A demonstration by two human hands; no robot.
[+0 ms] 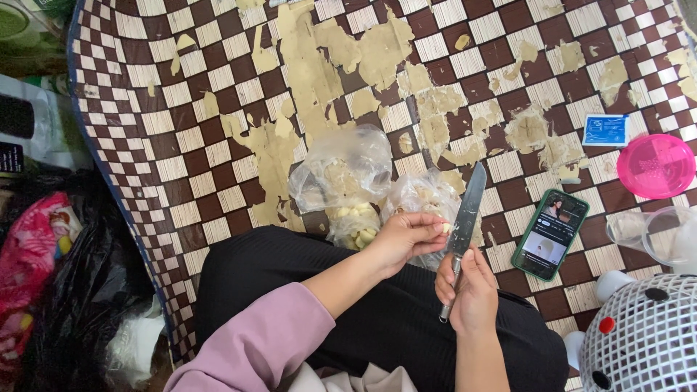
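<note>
I sit on a worn checkered floor mat with my knees in black trousers. My left hand pinches a small pale garlic clove at its fingertips. My right hand grips the handle of a kitchen knife, whose blade points up and away, right beside the clove. Just beyond my hands lie clear plastic bags holding several peeled garlic cloves.
A smartphone in a green case lies on the mat at right, screen lit. Farther right are a pink lid, a blue-white sachet, a clear cup and a white perforated basket. Black bags sit left.
</note>
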